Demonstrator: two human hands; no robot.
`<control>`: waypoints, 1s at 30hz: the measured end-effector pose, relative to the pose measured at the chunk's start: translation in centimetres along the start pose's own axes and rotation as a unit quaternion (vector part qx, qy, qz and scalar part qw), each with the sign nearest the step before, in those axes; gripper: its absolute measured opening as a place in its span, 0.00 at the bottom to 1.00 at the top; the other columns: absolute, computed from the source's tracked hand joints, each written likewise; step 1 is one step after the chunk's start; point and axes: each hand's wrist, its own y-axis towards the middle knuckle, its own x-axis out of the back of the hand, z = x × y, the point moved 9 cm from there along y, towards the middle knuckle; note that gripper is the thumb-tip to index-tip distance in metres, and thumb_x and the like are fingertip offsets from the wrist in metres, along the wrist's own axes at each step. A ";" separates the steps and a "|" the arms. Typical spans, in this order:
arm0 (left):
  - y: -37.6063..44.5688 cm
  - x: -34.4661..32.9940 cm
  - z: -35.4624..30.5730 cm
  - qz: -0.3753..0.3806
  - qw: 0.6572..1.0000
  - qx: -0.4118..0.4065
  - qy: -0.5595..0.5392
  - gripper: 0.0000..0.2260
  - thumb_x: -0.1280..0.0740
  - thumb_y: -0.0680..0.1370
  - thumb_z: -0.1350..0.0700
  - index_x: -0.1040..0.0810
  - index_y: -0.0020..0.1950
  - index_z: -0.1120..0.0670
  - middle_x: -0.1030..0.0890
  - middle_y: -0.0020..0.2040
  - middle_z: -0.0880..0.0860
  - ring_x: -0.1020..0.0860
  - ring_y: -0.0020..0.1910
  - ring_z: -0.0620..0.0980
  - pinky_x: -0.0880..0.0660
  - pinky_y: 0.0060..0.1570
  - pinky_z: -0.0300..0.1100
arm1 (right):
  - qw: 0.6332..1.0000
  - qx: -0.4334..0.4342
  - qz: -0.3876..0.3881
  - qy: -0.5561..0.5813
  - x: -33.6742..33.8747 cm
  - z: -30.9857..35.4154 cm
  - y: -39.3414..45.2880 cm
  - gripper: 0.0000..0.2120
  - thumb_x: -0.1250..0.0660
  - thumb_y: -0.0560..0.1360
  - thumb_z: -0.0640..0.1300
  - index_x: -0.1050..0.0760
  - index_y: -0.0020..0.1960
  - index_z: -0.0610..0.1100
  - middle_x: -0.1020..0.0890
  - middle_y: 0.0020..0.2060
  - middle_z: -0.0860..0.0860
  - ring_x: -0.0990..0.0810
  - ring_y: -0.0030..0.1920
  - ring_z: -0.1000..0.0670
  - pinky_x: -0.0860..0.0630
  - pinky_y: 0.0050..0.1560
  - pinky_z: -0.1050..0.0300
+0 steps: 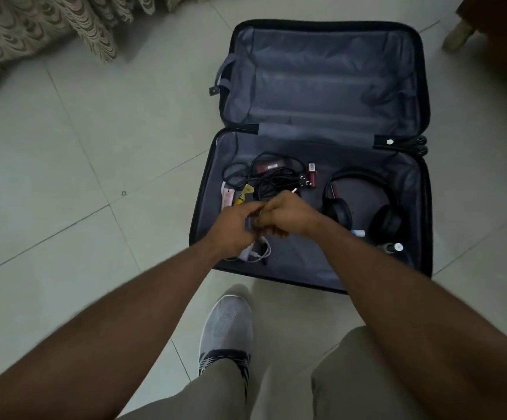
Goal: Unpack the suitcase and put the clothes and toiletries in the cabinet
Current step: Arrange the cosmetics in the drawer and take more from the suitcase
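Suitcase (315, 268) lying open on a pale tiled floor (64, 177), grey-lined lid half (321, 77) folded away from the viewer, nearer half holding the contents. Both forearms reach down from the lower corners and meet over the nearer half, left of its middle. Left hand (234, 225) and right hand (288, 215) touch each other, fingers curled together around a small dark object (250, 222) held between them; the object is blurred and cannot be identified. Directly below the hands, in the near left corner of the case, a white charger with coiled cable (256, 251). Beyond the hands, a tangle of black cables (270, 177) with a black three-pin plug (304, 180), a dark red adapter (268, 167) and a small dark red item (312, 172). At the left wall, a pink tube (226, 198) and, just beside it, a yellow tube (243, 195). Right of centre, black over-ear headphones (364, 201); near their right ear cup, a blue-and-white item (358, 233) and a white-capped bottle (393, 248), both partly hidden by the right forearm. In the foreground, a grey knit shoe (228, 328) on the floor and khaki trousers (346, 377). Top left, patterned fabric (34, 28) hanging to the floor; top right, a wooden furniture leg (458, 34)
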 end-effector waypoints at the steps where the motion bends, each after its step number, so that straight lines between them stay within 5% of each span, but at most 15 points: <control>1: -0.2 0.4 0.4 -0.017 1.000 0.018 -0.005 0.18 0.26 0.76 0.63 0.18 0.65 0.53 0.15 0.53 0.48 0.18 0.51 0.44 0.22 0.52 0.35 | 0.999 -0.007 0.000 0.034 -0.1 -0.4 0.2 0.07 0.26 0.73 0.39 0.16 0.40 0.35 0.17 0.30 0.43 0.23 0.27 0.49 0.27 0.28 0.60; 3: -0.8 1.4 2.0 -0.065 0.994 0.087 -0.029 0.11 0.27 0.76 0.63 0.16 0.57 0.53 0.16 0.44 0.48 0.20 0.42 0.48 0.24 0.41 0.38 | 0.998 -0.007 -0.039 0.045 0.2 -1.6 0.8 0.05 0.29 0.73 0.37 0.15 0.41 0.38 0.16 0.32 0.46 0.21 0.29 0.50 0.26 0.31 0.59; 6: -2.2 2.0 4.9 -0.103 0.960 0.211 -0.151 0.07 0.32 0.76 0.67 0.19 0.50 0.57 0.17 0.39 0.56 0.22 0.36 0.53 0.27 0.30 0.40 | 0.957 0.060 -0.114 -0.258 0.5 -2.1 1.3 0.12 0.33 0.69 0.48 0.15 0.46 0.45 0.17 0.42 0.49 0.17 0.42 0.46 0.24 0.40 0.55; 8: -2.8 2.0 5.8 -0.114 0.939 0.247 -0.209 0.06 0.34 0.75 0.68 0.21 0.46 0.58 0.19 0.36 0.58 0.23 0.34 0.56 0.29 0.30 0.43 | 0.903 0.064 -0.098 -0.414 -0.8 -2.7 1.6 0.14 0.32 0.71 0.49 0.16 0.54 0.48 0.21 0.53 0.45 0.18 0.48 0.40 0.25 0.43 0.54; 12: -3.1 2.4 5.6 -0.146 0.920 0.266 -0.247 0.04 0.34 0.74 0.66 0.22 0.42 0.59 0.25 0.33 0.58 0.27 0.31 0.55 0.30 0.28 0.44 | 0.875 0.072 -0.097 -0.468 -1.8 -2.5 1.9 0.12 0.31 0.75 0.39 0.21 0.58 0.45 0.22 0.57 0.42 0.18 0.50 0.37 0.23 0.46 0.49; 18: -3.4 1.5 5.3 -0.129 0.927 0.254 -0.244 0.04 0.30 0.78 0.64 0.20 0.43 0.58 0.26 0.27 0.56 0.30 0.24 0.50 0.31 0.24 0.39 | 0.953 0.016 -0.048 -0.300 -0.7 -4.1 1.6 0.14 0.29 0.69 0.50 0.17 0.44 0.39 0.15 0.43 0.42 0.16 0.46 0.40 0.17 0.47 0.49; 21: -3.7 1.2 5.4 -0.135 0.918 0.272 -0.257 0.03 0.31 0.80 0.63 0.18 0.48 0.59 0.22 0.28 0.56 0.26 0.25 0.51 0.28 0.25 0.39 | 0.995 -0.043 -0.032 -0.086 0.0 -5.6 1.0 0.06 0.24 0.67 0.37 0.15 0.42 0.37 0.14 0.36 0.41 0.17 0.33 0.44 0.19 0.35 0.52; 26: -3.2 0.0 4.5 -0.085 0.910 0.265 -0.307 0.09 0.30 0.82 0.53 0.18 0.52 0.58 0.16 0.40 0.58 0.24 0.26 0.50 0.33 0.27 0.39 | 0.998 -0.003 -0.012 0.064 -1.0 -2.7 -0.3 0.08 0.23 0.69 0.32 0.18 0.47 0.37 0.17 0.34 0.35 0.22 0.28 0.48 0.24 0.29 0.58; 30: -3.1 0.6 4.4 -0.122 0.906 0.259 -0.313 0.12 0.26 0.78 0.49 0.20 0.46 0.57 0.20 0.33 0.56 0.27 0.25 0.51 0.36 0.26 0.40 | 0.995 0.049 0.005 0.086 -2.7 0.3 0.0 0.08 0.22 0.72 0.33 0.17 0.49 0.32 0.15 0.37 0.34 0.18 0.31 0.45 0.19 0.33 0.54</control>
